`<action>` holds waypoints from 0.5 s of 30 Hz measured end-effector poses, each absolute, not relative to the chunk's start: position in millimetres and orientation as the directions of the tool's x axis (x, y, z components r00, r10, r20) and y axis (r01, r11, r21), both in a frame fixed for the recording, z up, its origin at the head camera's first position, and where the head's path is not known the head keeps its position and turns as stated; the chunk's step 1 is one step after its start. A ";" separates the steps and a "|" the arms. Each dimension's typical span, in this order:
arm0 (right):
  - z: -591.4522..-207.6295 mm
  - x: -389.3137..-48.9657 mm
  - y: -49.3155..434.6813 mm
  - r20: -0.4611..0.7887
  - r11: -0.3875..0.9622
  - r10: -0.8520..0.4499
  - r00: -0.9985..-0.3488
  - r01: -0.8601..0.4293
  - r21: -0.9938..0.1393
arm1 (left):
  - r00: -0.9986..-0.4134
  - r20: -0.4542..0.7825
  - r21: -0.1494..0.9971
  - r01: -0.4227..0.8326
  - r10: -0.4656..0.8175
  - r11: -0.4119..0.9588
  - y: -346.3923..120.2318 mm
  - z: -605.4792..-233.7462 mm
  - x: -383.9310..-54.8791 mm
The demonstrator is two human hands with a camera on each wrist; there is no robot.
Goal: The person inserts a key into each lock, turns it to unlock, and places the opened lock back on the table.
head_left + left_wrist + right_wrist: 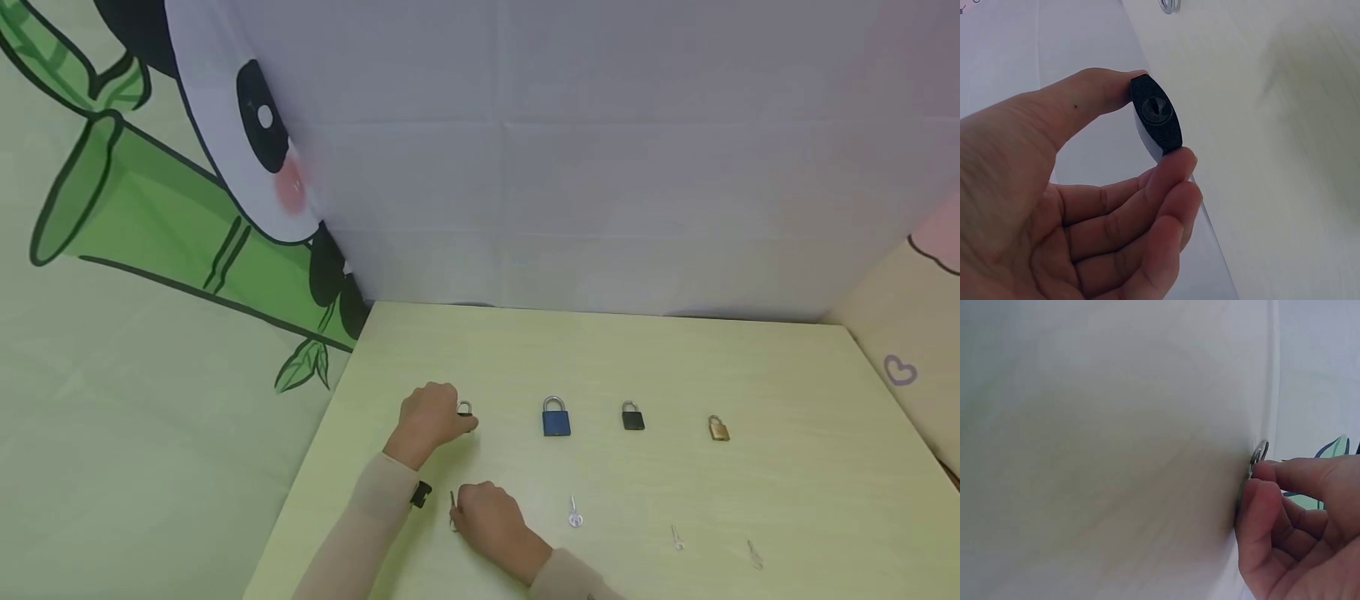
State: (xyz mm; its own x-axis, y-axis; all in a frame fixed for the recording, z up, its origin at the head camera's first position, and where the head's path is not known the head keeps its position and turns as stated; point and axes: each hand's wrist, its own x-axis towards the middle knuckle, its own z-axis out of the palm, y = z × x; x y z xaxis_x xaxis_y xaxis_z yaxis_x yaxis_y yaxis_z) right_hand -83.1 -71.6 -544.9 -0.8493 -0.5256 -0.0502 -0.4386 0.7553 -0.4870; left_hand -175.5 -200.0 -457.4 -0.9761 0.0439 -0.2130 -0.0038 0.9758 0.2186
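My left hand point(431, 421) pinches a dark padlock point(1157, 115) between thumb and fingertips. In the left wrist view its keyhole end faces the camera; in the head view the shackle shows beside the hand. Nearer the front of the table, my right hand point(492, 525) pinches a key point(452, 501) with a ring point(1260, 452) at one end. Most of this key is hidden by the fingers point(1259, 503), and it lies at or just above the tabletop.
A blue padlock point(556, 423), a black padlock point(633, 420) and a small brass padlock point(718, 431) lie in a row on the table point(600, 350). In front of them lie a ringed key point(575, 518), another key point(677, 540) and a third key point(754, 556).
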 end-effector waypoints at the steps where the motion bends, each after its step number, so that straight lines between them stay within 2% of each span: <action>1: -545.1 -83.4 -70.7 -0.055 0.750 -0.526 -0.849 -0.432 -0.500 | -0.977 -0.209 0.219 -0.001 0.046 0.976 -199.7 -457.1 -175.5; 8: -547.9 -85.2 -61.7 -0.042 0.656 -0.546 -0.837 -0.397 -0.642 | -0.977 -0.204 0.226 0.006 0.053 0.974 -198.2 -456.2 -176.1; 15: -552.6 -88.7 -53.5 -0.014 0.505 -0.519 -0.855 -0.293 -0.812 | -0.975 -0.215 0.245 0.004 0.058 0.969 -194.5 -455.2 -176.0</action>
State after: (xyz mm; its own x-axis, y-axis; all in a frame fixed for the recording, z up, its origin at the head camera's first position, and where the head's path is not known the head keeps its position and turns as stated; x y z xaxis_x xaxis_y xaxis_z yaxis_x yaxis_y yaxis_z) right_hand -88.7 -53.5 -552.6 -0.8546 -0.5191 -0.0141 -0.2932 0.5047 -0.8120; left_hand -176.0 -194.5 -455.2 -0.9748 0.0581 -0.2152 0.0035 0.9694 0.2455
